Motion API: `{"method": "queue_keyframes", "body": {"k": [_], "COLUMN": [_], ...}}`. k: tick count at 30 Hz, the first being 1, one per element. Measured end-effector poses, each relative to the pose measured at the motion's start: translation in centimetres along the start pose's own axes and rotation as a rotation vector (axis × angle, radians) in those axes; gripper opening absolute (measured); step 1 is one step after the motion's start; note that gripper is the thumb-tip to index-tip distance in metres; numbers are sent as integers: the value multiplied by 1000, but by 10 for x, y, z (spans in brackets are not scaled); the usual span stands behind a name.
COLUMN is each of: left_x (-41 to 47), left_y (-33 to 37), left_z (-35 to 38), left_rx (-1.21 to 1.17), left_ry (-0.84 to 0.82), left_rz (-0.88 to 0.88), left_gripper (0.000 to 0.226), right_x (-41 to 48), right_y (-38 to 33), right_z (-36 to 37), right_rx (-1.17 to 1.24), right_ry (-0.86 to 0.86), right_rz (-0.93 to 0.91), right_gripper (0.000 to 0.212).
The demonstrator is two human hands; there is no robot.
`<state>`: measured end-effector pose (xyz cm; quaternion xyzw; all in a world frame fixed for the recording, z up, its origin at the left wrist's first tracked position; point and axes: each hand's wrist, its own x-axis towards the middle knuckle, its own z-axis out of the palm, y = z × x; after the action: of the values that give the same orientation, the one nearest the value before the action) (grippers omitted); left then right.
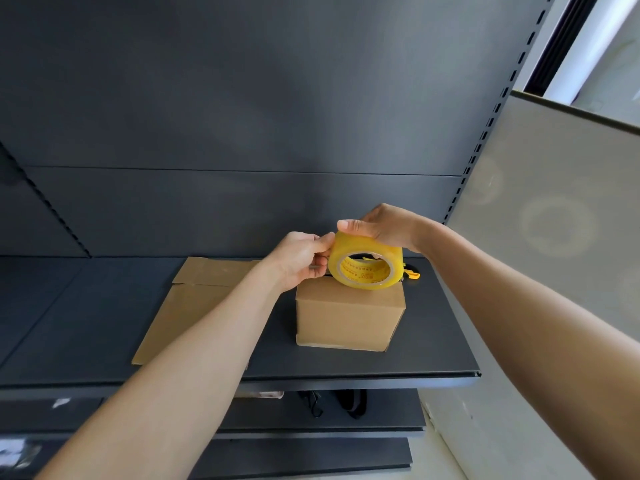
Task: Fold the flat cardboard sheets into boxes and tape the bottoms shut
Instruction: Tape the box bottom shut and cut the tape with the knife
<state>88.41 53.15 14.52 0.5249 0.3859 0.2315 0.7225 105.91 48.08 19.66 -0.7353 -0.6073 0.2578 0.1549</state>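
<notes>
A folded brown cardboard box [349, 315] stands on the dark shelf [433, 341]. Just above its top, my right hand [384, 228] grips a yellow roll of tape [365, 266] from above, thumb over the rim. My left hand [299, 258] pinches the roll's left edge with curled fingers. A flat cardboard sheet [194, 306] lies on the shelf to the left of the box, partly under my left forearm.
A yellow and black tool [412, 273] lies behind the box, mostly hidden by the tape. The dark back panel rises behind. A grey partition [554, 220] stands at the right. Lower shelves hold black straps [346, 403].
</notes>
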Motion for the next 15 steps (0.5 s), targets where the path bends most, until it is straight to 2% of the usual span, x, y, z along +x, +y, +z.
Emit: {"method": "queue_keyframes", "body": {"k": [6, 15], "left_x": [-3, -3], "left_y": [3, 15], "left_z": [-5, -3], "left_rx": [71, 114], "left_ry": [-52, -71], "left_rz": [-77, -25], "left_gripper": [29, 25], "right_x": [1, 6], "right_y": [-1, -7], "right_z": [0, 0], "right_rx": [-32, -109], "right_ry": [0, 7], "right_rz": [20, 54], "right_gripper": [67, 66]}}
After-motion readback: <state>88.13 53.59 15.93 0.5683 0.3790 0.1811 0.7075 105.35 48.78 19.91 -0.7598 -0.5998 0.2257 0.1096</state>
